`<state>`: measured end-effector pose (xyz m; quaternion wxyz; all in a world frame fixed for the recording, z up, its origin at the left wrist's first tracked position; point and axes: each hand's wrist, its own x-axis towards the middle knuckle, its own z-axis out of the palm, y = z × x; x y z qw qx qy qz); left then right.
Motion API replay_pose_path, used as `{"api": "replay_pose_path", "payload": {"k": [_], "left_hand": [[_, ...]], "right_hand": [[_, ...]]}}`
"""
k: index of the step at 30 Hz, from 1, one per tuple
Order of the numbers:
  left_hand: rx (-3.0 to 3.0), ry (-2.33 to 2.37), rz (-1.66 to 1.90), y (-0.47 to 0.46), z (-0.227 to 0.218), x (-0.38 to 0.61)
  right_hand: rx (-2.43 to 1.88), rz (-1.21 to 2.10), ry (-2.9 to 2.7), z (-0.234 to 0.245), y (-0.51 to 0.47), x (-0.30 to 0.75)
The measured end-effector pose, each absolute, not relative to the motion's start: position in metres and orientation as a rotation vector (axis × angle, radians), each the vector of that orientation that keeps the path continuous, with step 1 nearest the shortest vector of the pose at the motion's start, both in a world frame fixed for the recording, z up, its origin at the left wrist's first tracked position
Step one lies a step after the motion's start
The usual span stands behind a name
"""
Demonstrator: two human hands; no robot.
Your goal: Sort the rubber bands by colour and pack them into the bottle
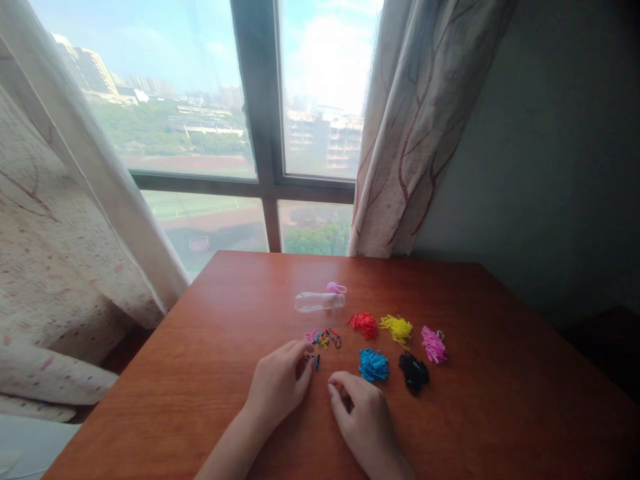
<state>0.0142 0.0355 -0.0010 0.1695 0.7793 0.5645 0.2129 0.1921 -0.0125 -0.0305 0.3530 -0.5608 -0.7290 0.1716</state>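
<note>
My left hand (pixel 280 380) rests on the table, thumb and fingertips apart beside a small mixed heap of coloured rubber bands (pixel 324 339). A few dark and blue bands (pixel 316 362) lie right at its fingertips. Across a narrow gap, my right hand (pixel 363 403) has its thumb and forefinger pinched together; whatever is between them is too small to make out. Sorted by colour, bands lie in piles to the right: red (pixel 365 325), yellow (pixel 397 329), pink (pixel 434 345), blue (pixel 373 365) and black (pixel 414 372). The blue pile is nearest my right hand.
Behind the mixed heap, a clear plastic container (pixel 320 303) lies on its side with a pink piece (pixel 336 288) by it. The brown wooden table (pixel 200 347) reaches to a window (pixel 270 190) with patterned curtains (pixel 400 120) on both sides.
</note>
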Motion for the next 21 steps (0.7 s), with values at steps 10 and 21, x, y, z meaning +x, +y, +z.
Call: {"api": "replay_pose_path", "payload": {"k": [10,21], "left_hand": [[2.301,1.601,0.515,0.0349,0.0025,0.0155],[2.324,1.498,0.526,0.0393,0.0031,0.0193]], "right_hand": [[-1.448,0.407,-1.896,-0.0296,-0.0123,0.1924],[-1.452,0.392,-1.899,-0.0313,-0.0122,0.1918]]}}
